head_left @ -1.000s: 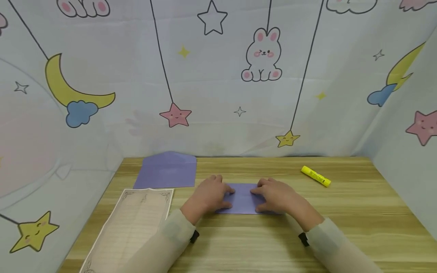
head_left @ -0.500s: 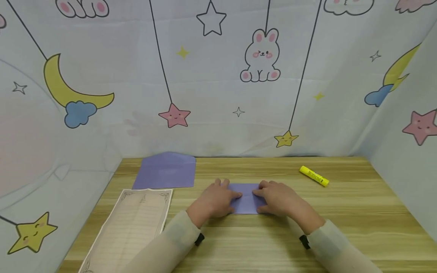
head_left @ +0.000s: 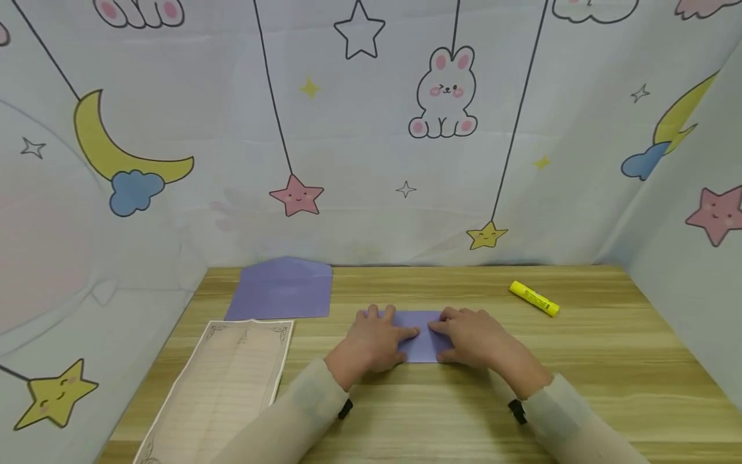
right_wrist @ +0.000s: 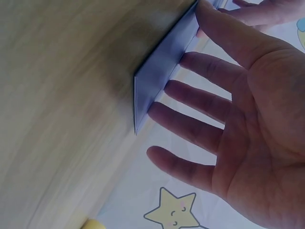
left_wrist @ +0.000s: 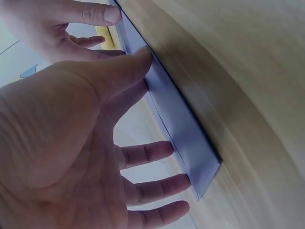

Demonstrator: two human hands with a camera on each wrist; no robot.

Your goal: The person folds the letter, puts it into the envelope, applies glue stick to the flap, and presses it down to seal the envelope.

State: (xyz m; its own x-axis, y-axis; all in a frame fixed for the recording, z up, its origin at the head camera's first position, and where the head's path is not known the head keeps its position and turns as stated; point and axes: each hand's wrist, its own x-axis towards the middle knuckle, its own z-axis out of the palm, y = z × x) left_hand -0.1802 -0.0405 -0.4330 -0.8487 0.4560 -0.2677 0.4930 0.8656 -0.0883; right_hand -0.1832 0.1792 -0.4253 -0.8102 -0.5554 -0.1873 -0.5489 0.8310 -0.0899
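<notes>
Cloth behind: a white hanging point(head_left: 371, 142) printed with moons, stars and a rabbit rises behind the table's far edge and along both its sides.
Lined sheet: a cream page point(head_left: 232, 380) with ornamented corners and a white border lies along the table's left edge; the left sleeve point(head_left: 295, 412) covers part of its right side.
Flapped envelope: a purple envelope point(head_left: 284, 296), its pointed flap toward the far edge, lies by the table's far left corner, just beyond the page; I cannot tell whether the two touch.
Left hand: the left hand point(head_left: 373, 341) has its fingers spread over the left end of the purple paper, thumb at the near side, other fingertips toward the far side; it hides that end from the head view.
Purple paper: a flat, smooth oblong point(head_left: 423, 346) lies near the middle of the table, long sides parallel to the near edge, straight-edged and sharp-cornered, paler between the hands.
Right hand: the right hand point(head_left: 472, 338), fingers apart and fairly straight, touches the paper's right end and covers much of it.
Right sleeve: light cloth point(head_left: 580, 425) crosses the near edge, a small black piece point(head_left: 518, 411) at its cuff.
Yellow stick: a capped yellow tube point(head_left: 534, 298) with dark print lies aslant toward the table's far right corner, well apart from the paper.
</notes>
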